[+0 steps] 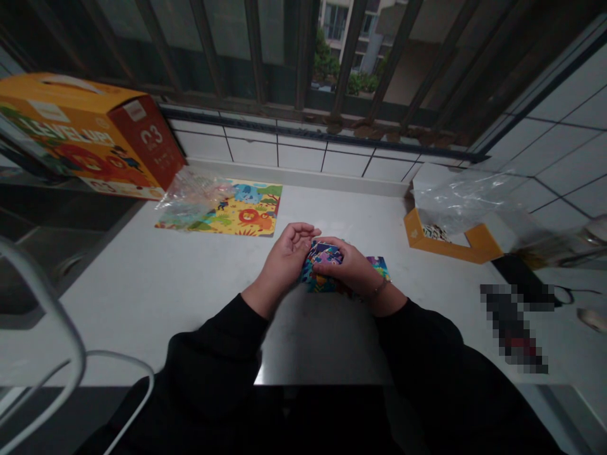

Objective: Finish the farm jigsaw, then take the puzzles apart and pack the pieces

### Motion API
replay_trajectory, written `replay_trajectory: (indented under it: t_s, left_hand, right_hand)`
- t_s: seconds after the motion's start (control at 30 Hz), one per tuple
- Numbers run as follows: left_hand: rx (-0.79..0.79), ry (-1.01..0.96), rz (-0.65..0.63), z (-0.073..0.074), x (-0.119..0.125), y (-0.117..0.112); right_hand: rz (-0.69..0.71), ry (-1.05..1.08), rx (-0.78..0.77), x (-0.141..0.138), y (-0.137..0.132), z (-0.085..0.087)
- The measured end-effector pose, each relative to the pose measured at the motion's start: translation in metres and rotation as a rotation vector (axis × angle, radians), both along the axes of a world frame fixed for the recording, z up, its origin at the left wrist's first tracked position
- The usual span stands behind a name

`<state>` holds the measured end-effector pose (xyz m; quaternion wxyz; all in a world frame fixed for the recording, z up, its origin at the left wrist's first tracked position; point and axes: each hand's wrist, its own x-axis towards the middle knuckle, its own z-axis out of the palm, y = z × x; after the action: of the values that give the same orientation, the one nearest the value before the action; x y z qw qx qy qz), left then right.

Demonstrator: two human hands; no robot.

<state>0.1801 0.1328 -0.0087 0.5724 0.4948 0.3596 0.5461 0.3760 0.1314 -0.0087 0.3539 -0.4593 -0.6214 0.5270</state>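
Over the middle of the counter, my right hand (353, 268) has its thumb and fingers closed on jigsaw puzzle pieces (328, 254) printed in purple and blue. My left hand (283, 258) is close against their left side, palm turned inward and fingers loosely curled and apart; its thumb is near the pieces' edge. Beneath both hands lies a blue-green part of a jigsaw puzzle (322, 286), mostly covered. Another colourful part (378, 262) shows beyond my right wrist. How many pieces I hold cannot be made out.
A yellow animal picture sheet (256, 212) lies back left, partly under clear plastic wrap (192, 196). Behind it stands an orange puzzle box (85, 139). An open orange-and-white box (453, 246) with plastic sits right. A white cable (71, 341) loops at the left; a pixelated item (515, 328) lies right.
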Motion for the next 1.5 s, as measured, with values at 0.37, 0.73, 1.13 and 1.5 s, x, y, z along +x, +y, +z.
replay_trajectory:
  t_s: [0.37,0.73,1.13,1.5]
  left_hand:
    - [-0.063,0.412,-0.059,-0.011,-0.010,0.003]
    - [-0.048,0.431,0.007,-0.006,-0.012,0.006]
    - [-0.095,0.342,0.026,-0.010,-0.008,0.006]
    - [-0.156,0.053,-0.002,-0.008,0.015,-0.003]
  right_hand:
    - [-0.331,0.144,0.093,0.006,0.003,-0.008]
    - [-0.177,-0.168,0.253,0.007,0.003,-0.001]
    - [-0.151,-0.275,0.354,0.004,0.002,-0.004]
    - [0.055,-0.282,0.536,-0.007,0.007,-0.011]
